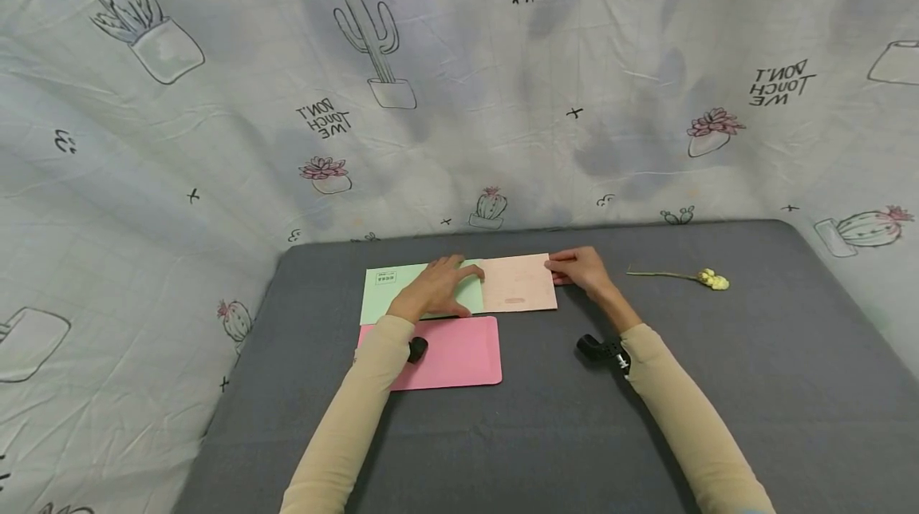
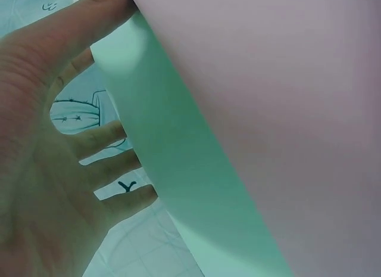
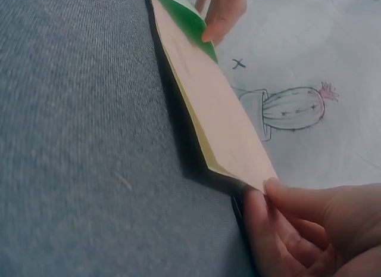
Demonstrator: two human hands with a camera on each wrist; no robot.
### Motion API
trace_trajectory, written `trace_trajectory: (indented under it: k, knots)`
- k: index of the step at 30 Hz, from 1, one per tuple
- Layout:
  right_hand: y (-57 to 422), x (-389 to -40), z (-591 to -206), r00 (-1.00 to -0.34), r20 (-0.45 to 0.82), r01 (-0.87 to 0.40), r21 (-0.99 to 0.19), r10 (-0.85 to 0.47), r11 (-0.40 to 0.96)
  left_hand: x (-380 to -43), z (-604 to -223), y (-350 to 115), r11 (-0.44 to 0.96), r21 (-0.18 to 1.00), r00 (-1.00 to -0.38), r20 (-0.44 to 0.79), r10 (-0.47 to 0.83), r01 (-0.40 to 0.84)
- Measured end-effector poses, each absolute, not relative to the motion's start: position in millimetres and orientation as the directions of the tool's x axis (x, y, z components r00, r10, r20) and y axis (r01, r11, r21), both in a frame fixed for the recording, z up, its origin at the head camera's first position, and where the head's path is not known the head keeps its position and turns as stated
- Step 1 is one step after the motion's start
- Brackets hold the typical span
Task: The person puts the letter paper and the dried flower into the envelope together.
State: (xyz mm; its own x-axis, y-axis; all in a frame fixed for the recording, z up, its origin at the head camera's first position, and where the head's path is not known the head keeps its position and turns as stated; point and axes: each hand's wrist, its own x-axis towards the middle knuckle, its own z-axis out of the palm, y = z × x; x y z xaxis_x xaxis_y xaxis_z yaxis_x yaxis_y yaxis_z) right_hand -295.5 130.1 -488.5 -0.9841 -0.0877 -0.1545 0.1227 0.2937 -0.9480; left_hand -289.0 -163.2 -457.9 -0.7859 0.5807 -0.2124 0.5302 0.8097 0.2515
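Observation:
A light-green envelope (image 1: 384,300) with a small printed box lies at the back of the table, left of centre. My left hand (image 1: 438,289) spans it near its right end and grips it, thumb at the near edge, fingers toward the far edge. A peach card (image 1: 518,278) extends rightward from under the green paper, its left end hidden. My right hand (image 1: 583,268) pinches its right end between thumb and fingers. In the right wrist view the card (image 3: 205,104) shows a yellowish layer beneath, and the green paper (image 3: 187,18) overlaps its far end.
A pink envelope (image 1: 459,350) lies just in front of the green one, partly under the left forearm. To the right is a yellow flower (image 1: 714,280) on a thin stem. The grey table (image 1: 546,434) meets a cactus-print cloth (image 1: 445,139) behind.

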Motion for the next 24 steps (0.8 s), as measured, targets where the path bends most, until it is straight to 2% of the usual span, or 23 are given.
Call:
trace_trajectory:
  k: [6,11,16,24]
  knots:
    - [117,-292,-488,-0.997,-0.068,0.071,-0.901,0.022,0.428,-288,-458,-163,0.801,0.253,-0.785,-0.189,0.590,0.542]
    - [108,-289,-484,-0.998,0.000,0.030,-0.868,0.061,0.496,-288,-457,-164,0.799,0.263,-0.784,-0.187,0.592,0.541]
    - [103,-287,-483,-0.998,0.011,0.021,-0.856,0.059,0.516,-288,-459,-164,0.798,0.256,-0.784,-0.181,0.594,0.545]
    - [100,-289,-483,-0.998,-0.059,0.070,-0.884,0.038,0.461,-288,-458,-163,0.807,0.235,-0.788,-0.193,0.584,0.541]
